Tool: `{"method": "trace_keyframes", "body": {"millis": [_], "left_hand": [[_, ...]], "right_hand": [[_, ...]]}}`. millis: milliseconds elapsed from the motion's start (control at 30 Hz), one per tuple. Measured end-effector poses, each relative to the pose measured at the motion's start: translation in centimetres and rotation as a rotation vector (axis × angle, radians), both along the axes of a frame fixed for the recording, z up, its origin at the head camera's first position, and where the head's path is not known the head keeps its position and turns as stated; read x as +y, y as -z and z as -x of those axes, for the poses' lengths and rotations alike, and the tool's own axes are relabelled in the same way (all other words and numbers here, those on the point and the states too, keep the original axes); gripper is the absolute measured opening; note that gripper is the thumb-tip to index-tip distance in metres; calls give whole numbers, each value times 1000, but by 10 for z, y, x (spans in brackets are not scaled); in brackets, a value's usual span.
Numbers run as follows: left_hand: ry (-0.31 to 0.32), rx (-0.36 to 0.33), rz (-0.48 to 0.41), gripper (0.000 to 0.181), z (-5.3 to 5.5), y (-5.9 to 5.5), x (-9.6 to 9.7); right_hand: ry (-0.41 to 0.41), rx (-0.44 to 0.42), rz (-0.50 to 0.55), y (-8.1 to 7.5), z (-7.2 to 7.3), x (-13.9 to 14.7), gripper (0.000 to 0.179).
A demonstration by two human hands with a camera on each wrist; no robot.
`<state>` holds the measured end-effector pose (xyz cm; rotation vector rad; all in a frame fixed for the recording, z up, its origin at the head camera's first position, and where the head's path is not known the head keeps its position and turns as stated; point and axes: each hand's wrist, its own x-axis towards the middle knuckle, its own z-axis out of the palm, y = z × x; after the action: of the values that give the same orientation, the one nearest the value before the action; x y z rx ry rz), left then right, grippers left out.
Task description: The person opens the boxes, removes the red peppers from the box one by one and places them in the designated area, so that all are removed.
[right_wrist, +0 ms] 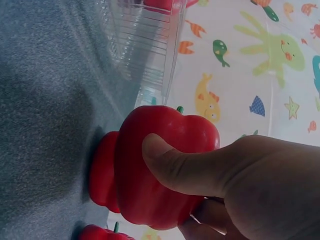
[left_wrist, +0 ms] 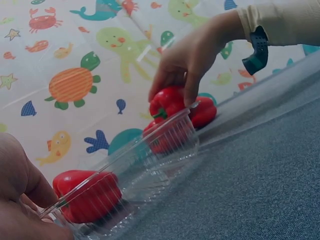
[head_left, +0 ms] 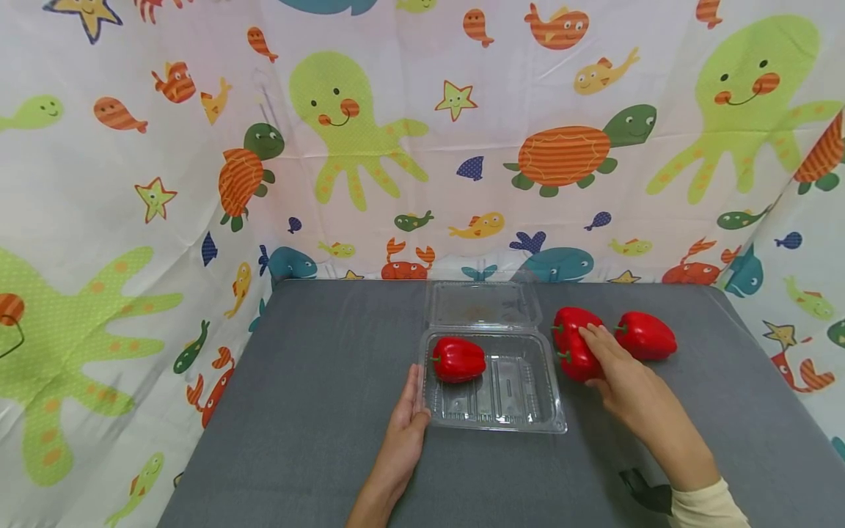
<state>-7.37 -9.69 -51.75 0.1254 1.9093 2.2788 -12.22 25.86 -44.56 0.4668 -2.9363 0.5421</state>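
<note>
My right hand (head_left: 630,392) grips a red bell pepper (right_wrist: 145,180), its thumb across the near side and fingers on the far side. In the left wrist view that bell pepper overlaps another red bell pepper (left_wrist: 159,142) lower down, beside the clear plastic container (head_left: 498,425). A further red bell pepper (head_left: 645,336) lies right of them. The hinged lid (head_left: 482,304) of the container is folded back. Inside, at the left, one red bell pepper (head_left: 460,359) lies on its side. My left hand (head_left: 403,433) holds the container's left edge between thumb and fingers.
Grey cloth covers the table (head_left: 317,411). Behind it and along both sides hangs a white curtain (head_left: 422,191) printed with sea animals. A dark strap (left_wrist: 257,52) hangs at the right wrist, by a cream sleeve (head_left: 706,506).
</note>
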Motion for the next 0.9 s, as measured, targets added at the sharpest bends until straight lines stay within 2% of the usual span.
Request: {"method": "trace_keyframes", "body": {"millis": [600,900], "left_hand": [[-7,-33,6,77,1,-2,2],[-4,-8,9,77,0,-2,1]], "right_hand": [[-28,-69,25,11,-5,7,95],[-46,-76,16,16,-4,10,95]]}}
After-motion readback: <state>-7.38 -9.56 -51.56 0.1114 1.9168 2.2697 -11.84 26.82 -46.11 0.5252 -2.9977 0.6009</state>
